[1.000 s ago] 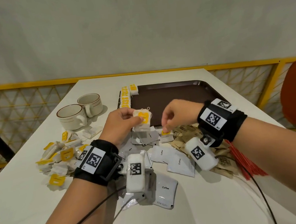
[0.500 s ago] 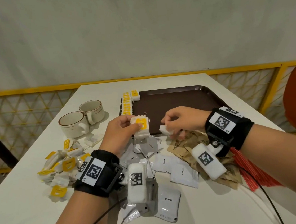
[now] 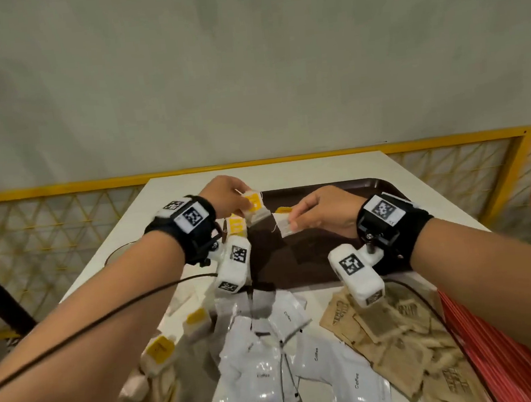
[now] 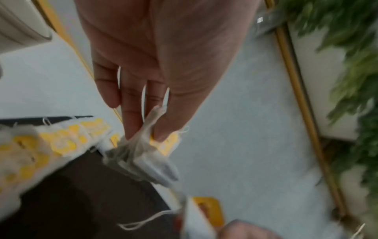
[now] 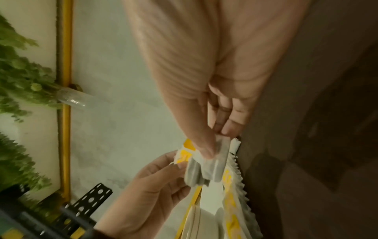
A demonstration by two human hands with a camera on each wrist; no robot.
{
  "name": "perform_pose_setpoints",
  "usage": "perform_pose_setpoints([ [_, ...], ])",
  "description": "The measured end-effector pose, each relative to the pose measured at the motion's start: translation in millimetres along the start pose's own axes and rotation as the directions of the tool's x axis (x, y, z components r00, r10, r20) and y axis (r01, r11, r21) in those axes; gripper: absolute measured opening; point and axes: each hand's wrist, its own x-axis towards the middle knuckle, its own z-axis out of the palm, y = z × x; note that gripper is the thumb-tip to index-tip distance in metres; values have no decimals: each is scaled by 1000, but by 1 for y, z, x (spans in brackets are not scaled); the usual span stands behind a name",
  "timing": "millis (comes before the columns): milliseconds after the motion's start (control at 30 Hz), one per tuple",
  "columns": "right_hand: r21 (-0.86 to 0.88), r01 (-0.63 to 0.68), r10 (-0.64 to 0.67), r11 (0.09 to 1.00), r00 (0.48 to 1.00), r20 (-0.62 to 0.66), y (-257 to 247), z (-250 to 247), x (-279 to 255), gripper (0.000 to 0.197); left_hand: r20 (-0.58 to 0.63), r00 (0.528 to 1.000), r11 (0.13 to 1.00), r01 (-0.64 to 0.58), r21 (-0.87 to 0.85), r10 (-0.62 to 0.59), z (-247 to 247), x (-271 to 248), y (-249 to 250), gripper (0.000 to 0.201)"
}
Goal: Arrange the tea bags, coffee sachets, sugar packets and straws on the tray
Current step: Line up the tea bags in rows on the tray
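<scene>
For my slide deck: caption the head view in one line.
Left hand and right hand each pinch a tea bag over the brown tray, beside its row of tea bags.

Both hands have carried their tea bags from above the sachet pile to over the tray (image 3: 382, 186).

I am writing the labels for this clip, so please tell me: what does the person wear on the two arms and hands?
Both forearms are bare, with no sleeves. Each wrist carries a black strap with a white square-coded marker plate. Below each hangs a white camera block bearing the same kind of black-and-white code. A thin black cable runs along the left forearm. No gloves or rings show.
</scene>
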Motion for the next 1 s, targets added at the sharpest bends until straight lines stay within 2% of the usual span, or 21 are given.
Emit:
perform_pose_setpoints([
  [133,16,-17,17,1000,1000,-25,3,-6,37,24,100,995,983,-11,181,-7,0,47,-5,15],
  [300,83,-106,104,991,994,19,14,-15,77,21,155,987,957,-8,289,-38,3,89,-13,19],
  [467,17,-126,126,992,992,15,17,-14,104,24,236,969,931,-20,363,-72,3,116,-23,18],
  [567,42,-162,162,986,987,19,16,-9,118,19,264,961,921,-24,389,-86,3,127,-25,17],
  [633,65,-216,216,974,976,3,16,-3,125,7,269,959,907,-34,420,-89,6,133,-27,21],
  [700,24,-234,235,972,972,-7,18,3,131,20,272,958,880,-54,472,-87,9,136,-28,23],
  [833,-199,-166,151,966,984,-91,23,17,133,24,278,960,850,-110,515,-44,13,139,-34,31],
  [900,-156,-148,136,977,987,-87,24,22,133,24,267,963,866,-108,488,-31,10,141,-37,29],
  [1000,-22,-133,133,991,991,2,20,27,134,24,254,967,891,-98,443,-20,2,140,-40,27],
])
